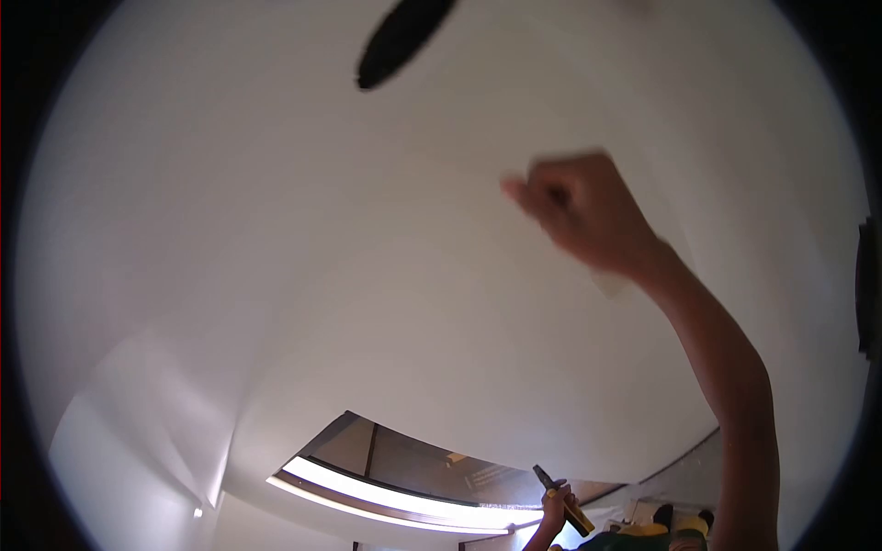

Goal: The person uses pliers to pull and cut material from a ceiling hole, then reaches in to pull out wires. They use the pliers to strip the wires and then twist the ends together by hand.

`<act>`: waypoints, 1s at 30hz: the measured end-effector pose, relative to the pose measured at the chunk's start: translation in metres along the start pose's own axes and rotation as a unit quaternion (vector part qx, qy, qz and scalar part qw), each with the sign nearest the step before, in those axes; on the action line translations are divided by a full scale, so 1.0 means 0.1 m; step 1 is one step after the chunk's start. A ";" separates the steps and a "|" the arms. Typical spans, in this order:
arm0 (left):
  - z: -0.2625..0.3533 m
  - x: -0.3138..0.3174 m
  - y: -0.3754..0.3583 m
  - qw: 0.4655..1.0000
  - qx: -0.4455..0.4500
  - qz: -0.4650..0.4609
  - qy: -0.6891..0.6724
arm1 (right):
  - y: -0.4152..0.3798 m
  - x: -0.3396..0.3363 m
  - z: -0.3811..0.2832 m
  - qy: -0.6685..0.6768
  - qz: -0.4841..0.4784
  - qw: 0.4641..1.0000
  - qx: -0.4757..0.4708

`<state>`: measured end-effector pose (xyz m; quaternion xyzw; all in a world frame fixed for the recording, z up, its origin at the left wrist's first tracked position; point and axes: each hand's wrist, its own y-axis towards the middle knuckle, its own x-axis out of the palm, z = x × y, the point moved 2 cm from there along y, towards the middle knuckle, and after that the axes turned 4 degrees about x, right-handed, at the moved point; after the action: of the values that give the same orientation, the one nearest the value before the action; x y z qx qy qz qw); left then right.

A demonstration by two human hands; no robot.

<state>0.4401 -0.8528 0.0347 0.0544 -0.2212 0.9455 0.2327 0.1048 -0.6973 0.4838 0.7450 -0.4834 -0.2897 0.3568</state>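
Observation:
My right hand (593, 207) is raised in front of a broad off-white surface (413, 248). Its fingers are curled in and the thumb points left; motion blurs it, and I cannot make out whether something small is inside. Low in the view, my left hand (557, 503) is wrapped round a pair of pliers (577, 517) with yellow and black handles. Their dark jaws point up and to the left. Behind my right wrist a small pale patch (611, 285) shows on the surface.
A dark elongated shape (404, 41) lies against the pale surface at the top. Another black object (865, 289) is at the right edge. Below left, a recess holds a bright light strip (386, 496). Dark shoes (663, 516) show at the bottom right.

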 end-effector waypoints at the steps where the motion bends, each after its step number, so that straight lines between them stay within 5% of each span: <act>1: -0.01 -0.05 0.01 1.000 0.001 -0.019 0.011 | -0.38 0.16 0.14 0.070 -0.015 0.997 0.000; 3: 0.11 -0.43 -0.33 0.994 0.014 -0.103 0.044 | -1.61 0.52 -0.07 -0.047 -0.170 0.980 0.089; 5: 0.13 -0.56 -0.35 0.976 0.034 -0.198 0.089 | -2.69 0.85 0.13 -0.090 -0.458 0.847 0.255; 7: 0.22 -0.51 -0.35 0.963 0.005 -0.260 0.066 | -3.63 1.10 0.22 -0.035 -0.548 0.748 0.372; 8: 0.06 -0.66 -0.12 0.938 -0.015 -0.347 -0.003 | -3.98 1.25 0.27 -0.009 -0.512 0.768 0.383; 9: 0.13 -0.55 -0.16 0.942 -0.035 -0.334 0.024 | -4.29 1.34 0.22 0.019 -0.475 0.786 0.396; 13: 0.17 -0.07 -0.36 0.827 0.003 -0.510 0.235 | -4.90 1.33 0.05 0.066 -0.166 0.765 0.619; 14: 0.08 0.04 -0.50 0.820 -0.033 -0.523 0.231 | -5.00 1.18 0.00 0.044 -0.133 0.782 0.607; 15: -0.08 0.05 -0.49 0.775 0.027 -0.562 0.289 | -5.06 1.02 -0.01 0.020 -0.103 0.804 0.586; 17: -0.21 0.27 -0.64 0.726 0.008 -0.624 0.289 | -5.16 0.74 -0.03 0.139 -0.015 0.705 0.695; 21: -0.38 0.69 -0.84 0.736 -0.024 -0.615 0.282 | -5.52 0.12 -0.03 -0.010 0.031 0.775 0.631; 23: -0.82 0.56 -0.71 0.652 -0.083 -0.624 0.423 | -5.60 -0.11 -0.12 -0.076 -0.007 0.753 0.653; 24: -1.20 0.33 -0.64 0.579 -0.019 -0.647 0.496 | -5.64 -0.20 -0.16 -0.140 -0.045 0.727 0.670; 25: -1.21 0.34 -0.77 0.580 -0.019 -0.648 0.494 | -5.66 -0.26 -0.22 -0.143 -0.047 0.727 0.670; 27: -1.25 0.28 -0.98 0.415 -0.004 -0.693 0.590 | -5.69 -0.32 -0.36 -0.231 -0.055 0.763 0.601; 30: -1.36 0.28 -1.21 0.355 -0.138 -0.714 0.588 | -5.70 -0.46 -0.60 -0.213 -0.098 0.734 0.637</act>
<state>0.4712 -0.6843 -0.0336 -0.4103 -0.0330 0.1713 0.8951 0.4274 -0.4811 0.0593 0.7598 -0.5423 -0.0986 -0.3448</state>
